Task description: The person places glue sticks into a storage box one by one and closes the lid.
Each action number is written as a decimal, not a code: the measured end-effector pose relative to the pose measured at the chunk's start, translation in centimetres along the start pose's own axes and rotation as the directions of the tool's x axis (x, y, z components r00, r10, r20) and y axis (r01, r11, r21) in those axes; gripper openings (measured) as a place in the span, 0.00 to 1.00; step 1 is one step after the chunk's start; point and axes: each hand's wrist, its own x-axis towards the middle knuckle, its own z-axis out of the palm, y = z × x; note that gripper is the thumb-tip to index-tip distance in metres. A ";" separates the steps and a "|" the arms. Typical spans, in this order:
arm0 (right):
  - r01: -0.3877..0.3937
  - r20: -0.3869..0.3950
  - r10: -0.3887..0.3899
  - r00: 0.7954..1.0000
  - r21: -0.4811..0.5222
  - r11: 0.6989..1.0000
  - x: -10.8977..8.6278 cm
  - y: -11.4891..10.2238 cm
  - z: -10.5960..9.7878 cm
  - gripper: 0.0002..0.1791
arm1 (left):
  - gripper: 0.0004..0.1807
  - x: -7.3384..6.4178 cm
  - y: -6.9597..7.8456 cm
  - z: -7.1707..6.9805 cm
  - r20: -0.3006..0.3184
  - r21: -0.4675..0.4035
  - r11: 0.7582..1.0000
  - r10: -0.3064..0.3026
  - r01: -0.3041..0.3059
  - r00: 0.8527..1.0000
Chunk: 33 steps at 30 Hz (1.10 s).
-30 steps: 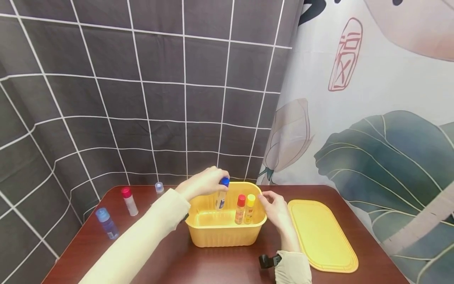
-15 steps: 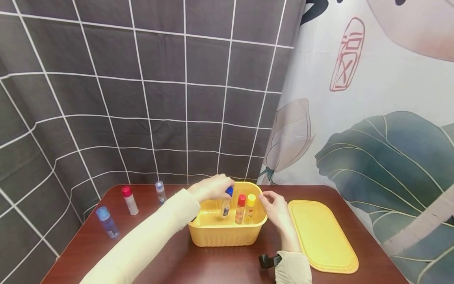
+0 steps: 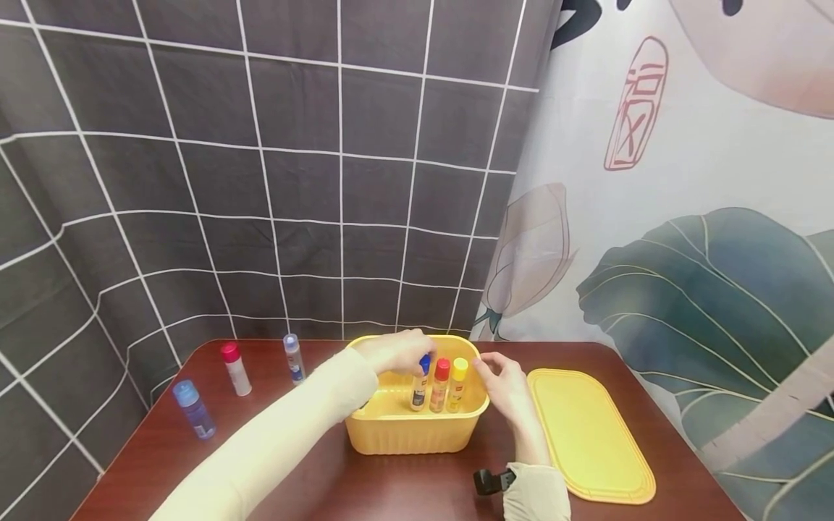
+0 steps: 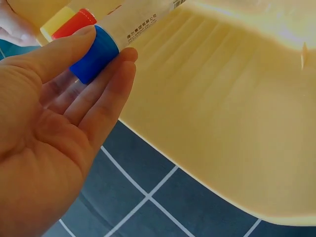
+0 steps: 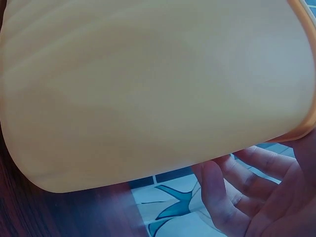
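Note:
My left hand pinches the blue cap of a small clear bottle inside the yellow bin. Printed characters show on this bottle's side in the left wrist view, where thumb and fingers lie around its cap. It stands nearly upright beside a red-capped bottle and a yellow-capped bottle. My right hand holds the bin's right rim. From the right wrist view, bent fingers touch the bin's outer wall; the thumb is hidden there.
Left on the brown table stand a light-blue-capped bottle, a white bottle with a red cap and a clear-capped bottle. A yellow lid lies right of the bin. A dark grid-patterned curtain hangs behind.
My left hand has moved right and lower inside the bin, bringing the blue-capped bottle close beside the red-capped one. My right hand has stayed at the rim.

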 end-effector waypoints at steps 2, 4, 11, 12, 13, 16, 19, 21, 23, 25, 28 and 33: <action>0.002 0.001 -0.002 1.000 0.002 1.000 0.0 0.0 0.0 0.15 | 0.08 0.1 0.1 0.0 0.000 -0.002 1.000 -0.006 0.006 1.000; -0.001 0.003 0.001 1.000 0.006 1.000 0.0 0.0 0.1 0.15 | 0.08 0.2 0.2 0.1 0.001 0.000 1.000 -0.009 0.009 1.000; 0.002 0.001 -0.002 1.000 0.001 1.000 -0.1 0.0 0.1 0.15 | 0.11 0.3 0.5 0.3 0.005 -0.031 0.999 -0.019 0.019 1.000; 0.004 0.002 -0.004 1.000 0.000 1.000 -0.1 0.0 0.1 0.15 | 0.11 0.4 0.5 0.3 0.009 -0.038 0.999 -0.025 0.025 1.000; 0.000 0.002 0.000 1.000 0.002 1.000 -0.1 0.0 0.1 0.15 | 0.11 0.4 0.5 0.3 0.014 -0.047 0.998 -0.035 0.035 0.999; 0.000 0.004 0.000 1.000 0.003 1.000 -0.1 0.0 0.1 0.15 | 0.11 0.4 0.6 0.4 0.031 -0.062 0.996 -0.062 0.064 0.998; 0.001 0.002 -0.001 1.000 0.005 1.000 -0.1 0.0 0.1 0.15 | 0.12 0.4 0.6 0.4 0.041 -0.062 0.994 -0.083 0.085 0.996; -0.002 -0.003 0.002 1.000 0.003 1.000 -0.1 0.0 0.1 0.15 | 0.12 0.4 0.6 0.4 0.043 -0.057 0.994 -0.086 0.088 0.995; 0.003 -0.008 -0.003 1.000 0.001 1.000 -0.1 0.1 0.1 0.15 | 0.12 0.4 0.5 0.5 0.043 -0.055 0.995 -0.077 0.080 0.996; -0.001 -0.012 0.001 1.000 0.002 1.000 0.0 0.1 0.1 0.15 | 0.12 0.5 0.5 0.5 0.040 -0.052 0.996 -0.065 0.067 0.997; 0.007 -0.012 -0.007 1.000 0.004 1.000 0.0 0.2 0.2 0.15 | 0.14 0.6 0.4 0.5 0.040 -0.042 0.998 -0.041 0.043 0.998; -0.003 -0.003 0.003 1.000 0.007 1.000 -0.1 0.2 0.2 0.16 | 0.22 0.2 0.4 0.0 0.052 -0.035 0.997 -0.063 0.065 0.997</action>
